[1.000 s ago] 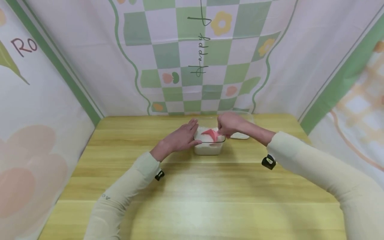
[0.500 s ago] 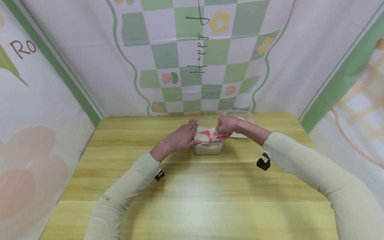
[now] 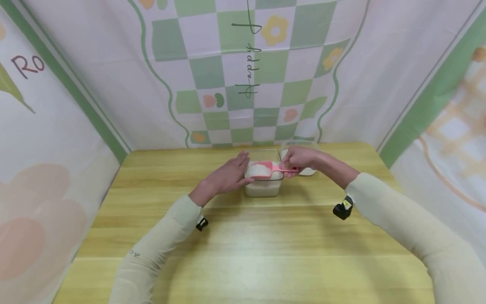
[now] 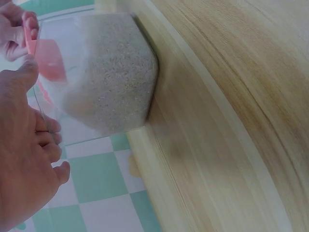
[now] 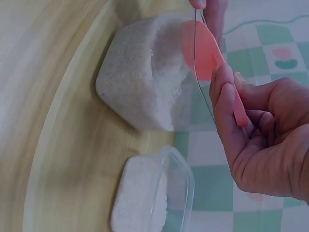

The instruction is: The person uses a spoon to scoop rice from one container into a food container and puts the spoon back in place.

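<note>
Near the far edge of the table (image 3: 243,236), about midway along it, stands a clear tub (image 3: 263,185) well filled with rice (image 4: 113,77). It sits square on its base, close enough to both arms that neither has to stretch.

Against the tub's left wall lies the left hand (image 3: 228,177), fingers straight and together, flat on the plastic rather than wrapped round it. That placement reads as bracing: a light tub would slide or tip when something is dragged through its contents, and a palm on the side opposite the working hand takes up that push.

Over the tub's right rim comes the right hand (image 3: 300,158), thumb and curled fingers pinching the flat handle of a pink scoop (image 3: 267,169). The handle is gripped near its end, which keeps the knuckles outside the rim and lets only the bowl go in. From the head view the bowl is level above the tub, mouth up, with a heap of rice in it; held flat like this, the load stays put.

Just beside the tub, toward the right far corner, sits a smaller clear dish (image 5: 149,198) with a shallow layer of rice in it. Its nearness keeps the path from one vessel to the other short, and so, judging by that, spills fewer.
</note>
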### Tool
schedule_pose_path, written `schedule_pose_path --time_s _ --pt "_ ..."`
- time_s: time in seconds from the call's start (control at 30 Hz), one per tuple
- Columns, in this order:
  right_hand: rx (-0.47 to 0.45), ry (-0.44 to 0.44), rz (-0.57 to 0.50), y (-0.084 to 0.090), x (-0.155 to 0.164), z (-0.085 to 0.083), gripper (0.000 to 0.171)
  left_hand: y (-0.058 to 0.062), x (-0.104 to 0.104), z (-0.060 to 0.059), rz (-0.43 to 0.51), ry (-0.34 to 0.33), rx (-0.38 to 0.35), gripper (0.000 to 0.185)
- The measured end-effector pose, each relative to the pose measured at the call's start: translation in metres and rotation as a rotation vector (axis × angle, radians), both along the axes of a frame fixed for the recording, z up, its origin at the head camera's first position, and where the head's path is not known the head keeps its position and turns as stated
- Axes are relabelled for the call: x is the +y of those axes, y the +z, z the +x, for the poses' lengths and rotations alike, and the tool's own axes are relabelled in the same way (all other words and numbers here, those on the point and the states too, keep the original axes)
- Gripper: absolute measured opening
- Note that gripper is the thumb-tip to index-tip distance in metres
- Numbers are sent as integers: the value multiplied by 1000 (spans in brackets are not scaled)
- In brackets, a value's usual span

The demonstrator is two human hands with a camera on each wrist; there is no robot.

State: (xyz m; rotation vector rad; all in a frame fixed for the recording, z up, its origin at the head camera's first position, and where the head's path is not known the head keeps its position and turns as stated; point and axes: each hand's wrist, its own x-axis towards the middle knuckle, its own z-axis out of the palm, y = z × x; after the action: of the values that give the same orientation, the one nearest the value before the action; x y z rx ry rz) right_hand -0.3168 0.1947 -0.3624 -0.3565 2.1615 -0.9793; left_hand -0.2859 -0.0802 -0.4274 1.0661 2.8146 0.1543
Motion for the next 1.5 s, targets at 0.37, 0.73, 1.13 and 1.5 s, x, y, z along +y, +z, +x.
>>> schedule_pose_path --time_s 0.37,0.73,1.13,1.5 --pt "-56 -87 -104 -12 23 5 27 0 -3 0 26 -5 -8 83" --pt "-19 -132 -175 -11 38 10 25 0 -1 -2 18 -8 -3 83" --pt "32 -154 -200 -4 57 16 25 -1 -1 -2 9 -15 1 83" --pt "73 -201 -187 -1 87 19 24 -1 -2 -1 22 -19 12 82"
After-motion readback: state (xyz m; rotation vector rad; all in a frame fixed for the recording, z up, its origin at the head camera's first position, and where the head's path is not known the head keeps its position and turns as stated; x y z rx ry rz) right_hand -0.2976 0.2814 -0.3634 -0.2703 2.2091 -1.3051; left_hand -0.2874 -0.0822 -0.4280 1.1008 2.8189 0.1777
